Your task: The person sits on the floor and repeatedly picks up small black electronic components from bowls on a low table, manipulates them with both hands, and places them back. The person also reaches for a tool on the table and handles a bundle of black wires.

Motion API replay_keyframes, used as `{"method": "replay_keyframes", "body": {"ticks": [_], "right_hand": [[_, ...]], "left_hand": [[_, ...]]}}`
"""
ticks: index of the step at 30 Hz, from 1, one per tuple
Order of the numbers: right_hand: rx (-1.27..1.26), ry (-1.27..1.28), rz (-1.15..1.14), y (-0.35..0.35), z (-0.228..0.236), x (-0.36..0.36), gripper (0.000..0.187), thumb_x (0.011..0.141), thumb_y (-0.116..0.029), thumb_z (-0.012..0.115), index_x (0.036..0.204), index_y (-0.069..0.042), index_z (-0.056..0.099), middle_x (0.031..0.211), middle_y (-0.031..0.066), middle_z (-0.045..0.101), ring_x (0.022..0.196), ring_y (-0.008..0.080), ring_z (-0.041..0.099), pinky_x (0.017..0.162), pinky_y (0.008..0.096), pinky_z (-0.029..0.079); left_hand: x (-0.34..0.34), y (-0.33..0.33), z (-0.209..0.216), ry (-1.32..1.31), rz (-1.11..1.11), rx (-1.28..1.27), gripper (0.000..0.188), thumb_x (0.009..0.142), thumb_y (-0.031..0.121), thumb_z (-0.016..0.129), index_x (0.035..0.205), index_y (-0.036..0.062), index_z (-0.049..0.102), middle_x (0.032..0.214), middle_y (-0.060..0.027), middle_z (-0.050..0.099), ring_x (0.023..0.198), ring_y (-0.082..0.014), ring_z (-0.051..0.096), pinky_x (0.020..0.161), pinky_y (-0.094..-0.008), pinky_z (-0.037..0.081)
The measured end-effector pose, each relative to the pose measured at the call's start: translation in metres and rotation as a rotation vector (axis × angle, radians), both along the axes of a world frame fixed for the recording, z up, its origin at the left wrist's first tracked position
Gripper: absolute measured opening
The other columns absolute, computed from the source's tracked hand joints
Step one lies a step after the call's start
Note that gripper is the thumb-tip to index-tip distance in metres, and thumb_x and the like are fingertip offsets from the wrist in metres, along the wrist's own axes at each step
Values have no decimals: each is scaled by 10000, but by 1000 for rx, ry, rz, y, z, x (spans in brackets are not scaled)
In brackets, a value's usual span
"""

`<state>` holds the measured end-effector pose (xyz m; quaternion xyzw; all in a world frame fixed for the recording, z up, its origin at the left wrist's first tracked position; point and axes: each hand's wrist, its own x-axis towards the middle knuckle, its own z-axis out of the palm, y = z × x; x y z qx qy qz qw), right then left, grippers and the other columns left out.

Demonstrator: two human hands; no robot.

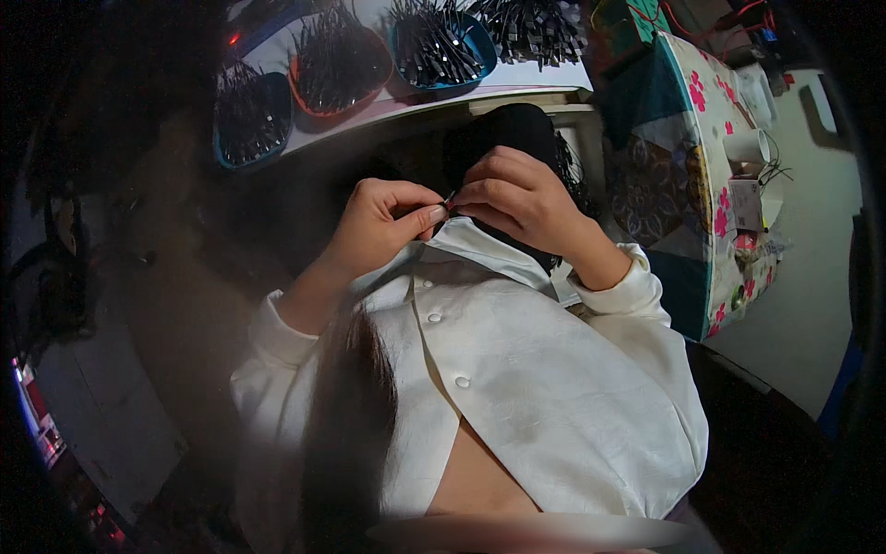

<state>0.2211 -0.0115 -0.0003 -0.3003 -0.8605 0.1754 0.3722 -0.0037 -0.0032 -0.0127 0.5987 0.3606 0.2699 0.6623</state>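
Observation:
Just above my lap, my left hand (380, 220) and my right hand (519, 192) meet with their fingertips almost touching. Both are closed in a pinch on a small dark piece with a red spot (449, 204), mostly covered by the fingers, so its kind is unclear. The hem of my white shirt (498, 249) lies just below the fingertips. Behind the hands is dark cloth (521, 125) over my legs.
A white table (369, 118) ahead bears a blue basket (231, 164), a red basket (325, 121) and another blue basket (448, 90), all full of thin black strips. More black strips (535, 35) lie beside them. A flower-patterned cloth (715, 185) covers a surface at right.

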Motion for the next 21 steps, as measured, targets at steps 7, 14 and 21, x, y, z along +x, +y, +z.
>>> {"method": "replay_keyframes", "body": {"ticks": [7,14,21], "right_hand": [[-422,174,-26,-8,-4,-9,188,793,-79,736,910,-19,602,855,102,581,726,246,579,602,306,455],[-338,243,26,-5,3,-7,304,767,-148,763,1005,-29,615,948,97,614,774,243,608,644,341,485],[-260,255,48,-2,0,-15,152,768,-19,725,877,-26,620,828,80,619,749,248,609,631,325,486]], "left_hand": [[4,-5,2,117,78,499,87,824,17,665,868,-56,684,691,-61,654,625,-81,593,546,-234,452],[-11,5,-2,-380,-95,-276,93,869,19,637,899,-48,696,711,-57,648,607,-74,574,545,-180,448],[-7,4,-10,-546,-91,-441,101,883,29,614,919,-57,652,723,-69,621,615,-83,579,531,-165,453]]}}
